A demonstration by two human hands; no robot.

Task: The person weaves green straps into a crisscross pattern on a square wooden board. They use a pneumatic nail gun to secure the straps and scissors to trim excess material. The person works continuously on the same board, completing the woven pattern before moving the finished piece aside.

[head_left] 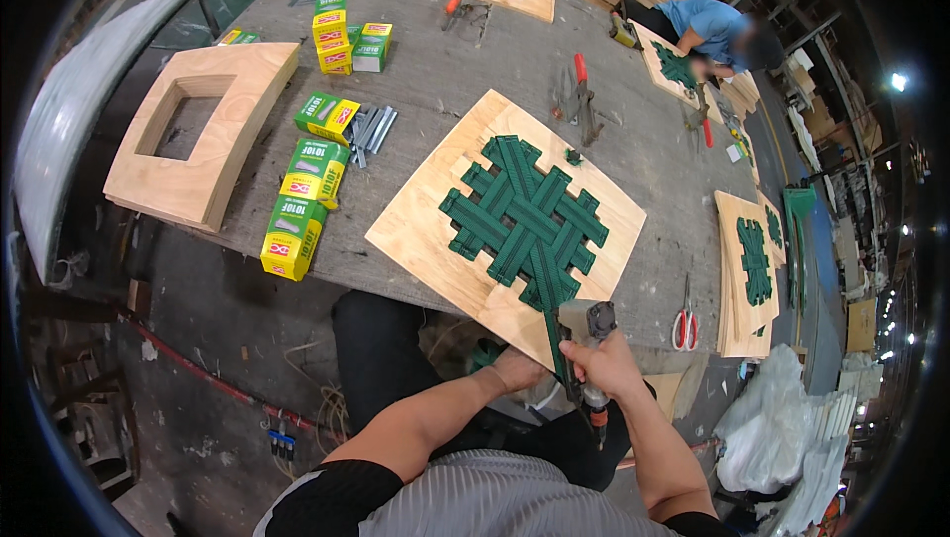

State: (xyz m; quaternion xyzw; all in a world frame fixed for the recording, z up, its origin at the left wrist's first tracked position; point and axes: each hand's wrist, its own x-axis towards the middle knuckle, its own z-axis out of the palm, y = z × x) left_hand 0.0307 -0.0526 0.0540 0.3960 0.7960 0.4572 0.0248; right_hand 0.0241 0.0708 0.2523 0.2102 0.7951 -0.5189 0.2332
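A square plywood board (426, 210) lies tilted before me, its near corner past the table edge. Green webbing straps (524, 210) are woven across its middle. One green strap (554, 334) runs down over the near corner. My right hand (606, 367) is closed round a pneumatic staple gun (594, 393), whose head sits beside that strap. Close by, my left hand (517, 371) is at the board's lower edge; its fingers are largely hidden, so I cannot tell what they grip. A small scrap of green webbing (573, 156) rests on the board.
Boxes of staples (295, 225) and loose staple strips (371, 131) lie left of the board. Farther left is a stack of plywood frames (203, 131). Red-handled pliers (584, 101), scissors (685, 329) and webbed boards (742, 270) lie around. Co-workers (708, 27) handle boards across the table (435, 62).
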